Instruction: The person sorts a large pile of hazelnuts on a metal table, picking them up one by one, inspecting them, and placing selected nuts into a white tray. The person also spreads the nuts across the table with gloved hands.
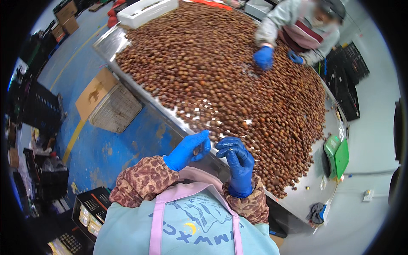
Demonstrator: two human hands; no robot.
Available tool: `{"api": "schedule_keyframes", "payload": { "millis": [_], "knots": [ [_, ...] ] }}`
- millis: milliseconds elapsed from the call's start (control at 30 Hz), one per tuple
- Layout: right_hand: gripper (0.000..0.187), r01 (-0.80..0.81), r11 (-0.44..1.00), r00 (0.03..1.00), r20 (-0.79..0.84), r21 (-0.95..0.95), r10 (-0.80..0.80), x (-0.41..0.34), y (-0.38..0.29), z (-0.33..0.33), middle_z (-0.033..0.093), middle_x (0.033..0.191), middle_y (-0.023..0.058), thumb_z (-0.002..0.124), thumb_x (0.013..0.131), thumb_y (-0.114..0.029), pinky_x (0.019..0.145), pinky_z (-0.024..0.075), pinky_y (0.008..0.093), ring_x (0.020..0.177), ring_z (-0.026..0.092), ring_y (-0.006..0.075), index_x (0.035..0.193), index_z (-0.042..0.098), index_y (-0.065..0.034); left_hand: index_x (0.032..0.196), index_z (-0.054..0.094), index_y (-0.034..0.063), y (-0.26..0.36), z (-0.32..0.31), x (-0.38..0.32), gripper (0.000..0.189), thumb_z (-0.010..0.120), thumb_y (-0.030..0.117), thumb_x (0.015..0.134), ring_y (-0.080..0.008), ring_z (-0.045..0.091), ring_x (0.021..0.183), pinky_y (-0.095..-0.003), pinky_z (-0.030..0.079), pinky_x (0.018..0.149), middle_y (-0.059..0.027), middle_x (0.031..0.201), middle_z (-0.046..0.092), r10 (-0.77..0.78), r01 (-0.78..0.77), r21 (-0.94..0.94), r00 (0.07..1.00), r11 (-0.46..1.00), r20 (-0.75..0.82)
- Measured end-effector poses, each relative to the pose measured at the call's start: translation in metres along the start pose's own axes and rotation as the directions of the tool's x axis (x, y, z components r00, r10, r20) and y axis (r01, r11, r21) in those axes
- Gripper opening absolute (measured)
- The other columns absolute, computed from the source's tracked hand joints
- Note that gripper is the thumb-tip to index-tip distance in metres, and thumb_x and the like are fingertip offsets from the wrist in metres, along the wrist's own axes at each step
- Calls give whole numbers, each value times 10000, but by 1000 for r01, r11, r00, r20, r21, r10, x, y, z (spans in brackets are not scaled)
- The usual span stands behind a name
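Note:
A large heap of small round brown nuts or fruits covers most of a metal-topped table before me. Both my hands wear blue gloves and hover over the table's near edge. My left hand has its fingers curled and its thumb pointing towards the heap; a brownish patch shows between them, possibly one of the round pieces. Just to its right, my right hand brings its thumb and fingertips together. A tiny pale speck shows at that pinch, too small to identify. The right glove looks darker and wet at the fingers.
Across the heap, a co-worker's blue-gloved hand reaches into the pieces. A white tub stands at the far left corner. A green dustpan-like scoop and a grey cloth lie at right. On the floor stands a plastic basket with cardboard.

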State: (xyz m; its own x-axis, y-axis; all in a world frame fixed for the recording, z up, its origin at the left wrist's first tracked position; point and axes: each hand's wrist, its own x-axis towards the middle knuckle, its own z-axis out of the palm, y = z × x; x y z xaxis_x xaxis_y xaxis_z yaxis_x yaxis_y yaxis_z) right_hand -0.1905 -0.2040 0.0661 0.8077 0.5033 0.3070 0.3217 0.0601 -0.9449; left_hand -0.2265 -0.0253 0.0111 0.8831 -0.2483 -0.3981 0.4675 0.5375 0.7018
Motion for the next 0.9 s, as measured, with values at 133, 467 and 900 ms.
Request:
{"api": "schedule_keyframes", "payload": {
  "millis": [133, 467, 900],
  "knots": [
    [417, 204, 782, 979, 124, -588, -162, 26, 26, 92, 581, 1197, 138, 703, 737, -66, 965, 415, 440, 1115, 525, 348, 1145, 616, -48, 880, 644, 111, 28, -53, -38, 405, 481, 470, 974, -58, 439, 610, -210, 301, 504, 34, 731, 546, 40, -37, 23, 989, 999, -140],
    [488, 451, 753, 828, 540, -479, -153, 82, 66, 261, 524, 1294, 89, 687, 801, -257, 1010, 335, 445, 1211, 466, 300, 1240, 551, -93, 1094, 607, 40, 9, -209, -94, 238, 584, 206, 925, -156, 616, 968, -332, 538, 774, -91, 1048, 636, 587, -602, -128, 798, 788, -136],
    [260, 380, 781, 890, 426, -495, -163, 221, 164, 309, 624, 1107, 99, 650, 828, -84, 923, 431, 412, 1055, 554, 311, 1087, 630, -70, 856, 622, 99, 76, -418, -83, 286, 570, 363, 950, -110, 405, 529, -217, 269, 385, -46, 748, 584, 111, -543, -771, 834, 332, -540]
  ]
}}
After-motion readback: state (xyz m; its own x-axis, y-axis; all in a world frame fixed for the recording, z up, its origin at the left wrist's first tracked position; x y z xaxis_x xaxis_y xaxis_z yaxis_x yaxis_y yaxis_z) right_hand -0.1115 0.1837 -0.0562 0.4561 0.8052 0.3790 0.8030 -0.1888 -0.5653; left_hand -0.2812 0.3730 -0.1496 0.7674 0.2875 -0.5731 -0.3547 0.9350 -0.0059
